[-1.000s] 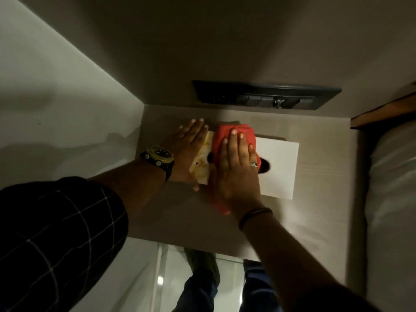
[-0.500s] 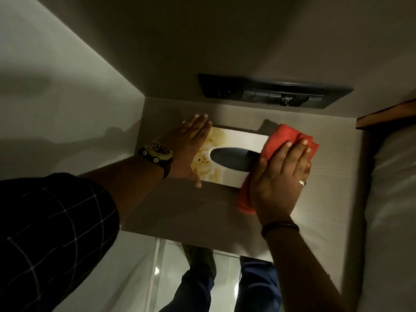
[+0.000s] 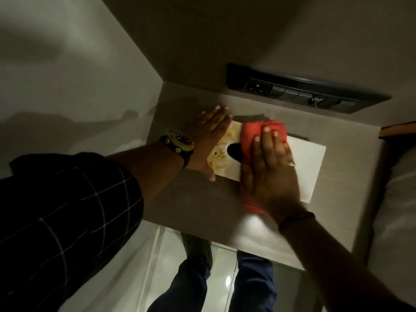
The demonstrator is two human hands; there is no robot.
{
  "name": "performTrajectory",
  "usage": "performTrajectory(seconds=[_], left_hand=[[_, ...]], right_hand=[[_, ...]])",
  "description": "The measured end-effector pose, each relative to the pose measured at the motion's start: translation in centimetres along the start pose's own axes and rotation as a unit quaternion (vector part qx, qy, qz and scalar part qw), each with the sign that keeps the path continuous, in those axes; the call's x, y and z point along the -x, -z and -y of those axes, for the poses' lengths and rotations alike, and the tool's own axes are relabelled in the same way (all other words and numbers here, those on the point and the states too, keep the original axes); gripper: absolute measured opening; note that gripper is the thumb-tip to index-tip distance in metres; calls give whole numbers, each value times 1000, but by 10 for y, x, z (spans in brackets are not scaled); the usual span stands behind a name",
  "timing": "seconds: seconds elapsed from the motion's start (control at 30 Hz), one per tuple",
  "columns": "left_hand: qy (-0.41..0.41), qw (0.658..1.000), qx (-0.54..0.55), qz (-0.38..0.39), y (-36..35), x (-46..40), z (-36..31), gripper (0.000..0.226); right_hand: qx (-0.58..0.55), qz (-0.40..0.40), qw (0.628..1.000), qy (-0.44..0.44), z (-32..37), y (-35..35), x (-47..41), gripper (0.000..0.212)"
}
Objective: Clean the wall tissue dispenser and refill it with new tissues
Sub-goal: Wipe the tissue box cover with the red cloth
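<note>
A white tissue box [image 3: 311, 163] with a yellow floral print at its left end and a dark oval slot lies flat on a pale wooden shelf [image 3: 195, 203]. My left hand [image 3: 208, 140] rests flat against the box's left end, fingers straight, a watch on the wrist. My right hand [image 3: 270, 172] presses a folded red cloth [image 3: 249, 134] onto the top of the box with fingers straight. The cloth covers the right part of the slot and hangs over the box's near edge.
A dark switch and socket panel [image 3: 301, 92] is set in the wall behind the shelf. A white wall stands at the left. A wooden edge [image 3: 398, 130] and white bedding [image 3: 403, 199] lie at the right. My legs and a glossy floor show below.
My right hand has swept the red cloth back leftward from the box's right end to its middle, over the slot. My left hand stayed against the left end.
</note>
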State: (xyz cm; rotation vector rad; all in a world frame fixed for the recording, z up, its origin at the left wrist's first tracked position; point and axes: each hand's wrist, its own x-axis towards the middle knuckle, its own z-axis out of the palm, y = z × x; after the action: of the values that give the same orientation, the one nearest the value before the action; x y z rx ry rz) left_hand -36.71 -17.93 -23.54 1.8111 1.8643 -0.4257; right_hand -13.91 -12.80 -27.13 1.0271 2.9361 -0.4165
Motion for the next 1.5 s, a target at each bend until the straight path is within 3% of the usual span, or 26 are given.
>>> performTrajectory(seconds=[0.13, 0.3, 0.5, 0.67, 0.8, 1.03, 1.2, 1.37, 1.43, 1.5], left_hand=[[3, 1000, -4, -13, -2, 2, 0, 154], [4, 1000, -7, -22, -4, 1, 0, 152], [1, 1000, -1, -16, 0, 2, -2, 151], [1, 1000, 1, 4, 4, 3, -1, 152], [6, 1000, -12, -4, 1, 3, -2, 154], [2, 999, -28, -17, -2, 3, -1, 152], [1, 1000, -16, -8, 2, 3, -4, 151], [12, 1000, -19, 3, 2, 2, -4, 154], [17, 1000, -24, 11, 4, 2, -5, 154], [20, 1000, -19, 8, 4, 2, -6, 154]], right_hand=[[18, -7, 992, -121, -27, 11, 18, 68], [0, -53, 964, -259, 18, 6, 1, 67], [-8, -1, 989, -149, 68, -5, -28, 67], [-13, 13, 999, -27, 10, 0, -5, 64], [33, 2, 993, -110, -34, 11, 22, 66], [-11, -43, 945, -323, 28, 5, -7, 67], [-15, -11, 979, -202, 59, 0, -23, 67], [-20, 22, 998, -49, 25, 6, -16, 67], [-17, 32, 999, -40, 0, 10, -7, 68], [3, 10, 996, -86, -18, 12, 5, 68]])
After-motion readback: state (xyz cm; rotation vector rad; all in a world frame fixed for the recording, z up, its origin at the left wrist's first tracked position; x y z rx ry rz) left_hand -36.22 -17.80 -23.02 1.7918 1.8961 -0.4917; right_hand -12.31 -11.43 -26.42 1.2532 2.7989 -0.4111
